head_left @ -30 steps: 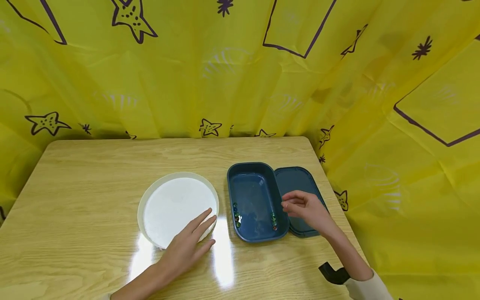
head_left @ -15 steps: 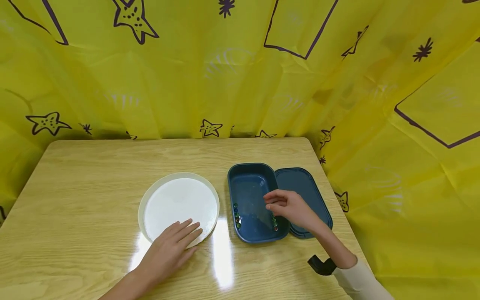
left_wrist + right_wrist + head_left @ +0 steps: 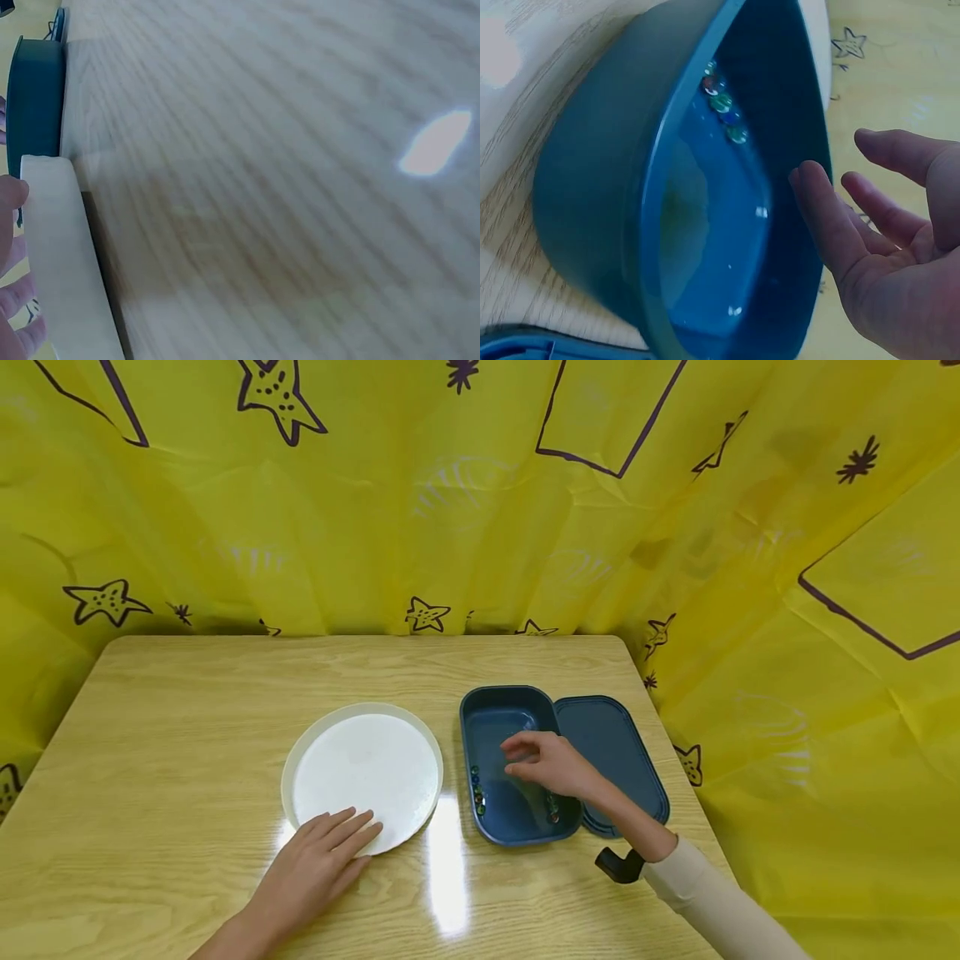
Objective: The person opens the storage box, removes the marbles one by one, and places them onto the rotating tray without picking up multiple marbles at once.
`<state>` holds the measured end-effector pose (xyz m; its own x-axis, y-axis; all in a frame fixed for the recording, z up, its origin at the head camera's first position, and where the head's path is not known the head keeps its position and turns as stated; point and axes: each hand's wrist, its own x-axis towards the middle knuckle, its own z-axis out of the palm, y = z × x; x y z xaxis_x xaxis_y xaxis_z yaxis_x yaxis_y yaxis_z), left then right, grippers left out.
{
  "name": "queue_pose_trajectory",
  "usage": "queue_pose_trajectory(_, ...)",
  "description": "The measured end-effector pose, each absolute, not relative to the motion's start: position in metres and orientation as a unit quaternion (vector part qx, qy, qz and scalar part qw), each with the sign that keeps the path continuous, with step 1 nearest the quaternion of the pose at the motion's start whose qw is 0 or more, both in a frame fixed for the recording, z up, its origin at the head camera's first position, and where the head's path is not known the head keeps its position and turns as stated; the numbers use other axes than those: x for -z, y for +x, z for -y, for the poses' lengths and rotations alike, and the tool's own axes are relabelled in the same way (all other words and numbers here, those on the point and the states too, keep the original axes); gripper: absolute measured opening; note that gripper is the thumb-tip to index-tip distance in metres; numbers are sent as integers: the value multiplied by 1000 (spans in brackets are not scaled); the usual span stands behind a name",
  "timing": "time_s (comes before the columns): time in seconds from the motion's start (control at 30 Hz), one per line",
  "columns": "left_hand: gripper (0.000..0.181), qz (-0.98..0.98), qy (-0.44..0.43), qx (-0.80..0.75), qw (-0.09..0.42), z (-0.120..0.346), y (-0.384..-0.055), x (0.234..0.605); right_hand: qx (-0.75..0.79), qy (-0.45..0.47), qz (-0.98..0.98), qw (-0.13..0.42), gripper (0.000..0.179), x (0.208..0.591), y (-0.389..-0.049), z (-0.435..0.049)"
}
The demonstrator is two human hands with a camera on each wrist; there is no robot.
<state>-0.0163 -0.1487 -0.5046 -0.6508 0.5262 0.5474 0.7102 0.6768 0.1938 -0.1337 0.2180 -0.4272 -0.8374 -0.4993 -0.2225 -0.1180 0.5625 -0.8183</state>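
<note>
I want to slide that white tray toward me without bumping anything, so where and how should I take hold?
I'd take the white tray by its near rim, coming from your side, and pinch the wall inside and out. It lies flat, but its raised wall gives an edge to hold, and the blue box crowds its right side.

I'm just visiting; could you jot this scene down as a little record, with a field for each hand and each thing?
Left hand: at the near rim of the tray, fingers extended over it
Right hand: above the box, thumb and fingers apart, nothing visible between them
Tray: round, white, left of the box
Box: blue, lidless
Marbles: in the box, colours including green and blue
Lid: blue, right of the box
Table: wood-grained
Backdrop: yellow, starfish print
</note>
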Motion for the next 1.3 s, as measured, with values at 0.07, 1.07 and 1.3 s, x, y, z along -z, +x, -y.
queue_pose_trajectory(0.07, 53, 885, -348, 203, 234, 151, -15, 507, 412, -193, -863, 218, 39, 430, -136, -214)
queue_pose_trajectory(1.07, 55, 893, -344, 188, 220, 150, -7, 519, 316, -203, -898, 229, 27, 464, -163, -176)
queue_pose_trajectory(1.3, 53, 891, -342, 197, 225, 149, -5, 519, 314, -196, -897, 240, 20, 473, -166, -175)
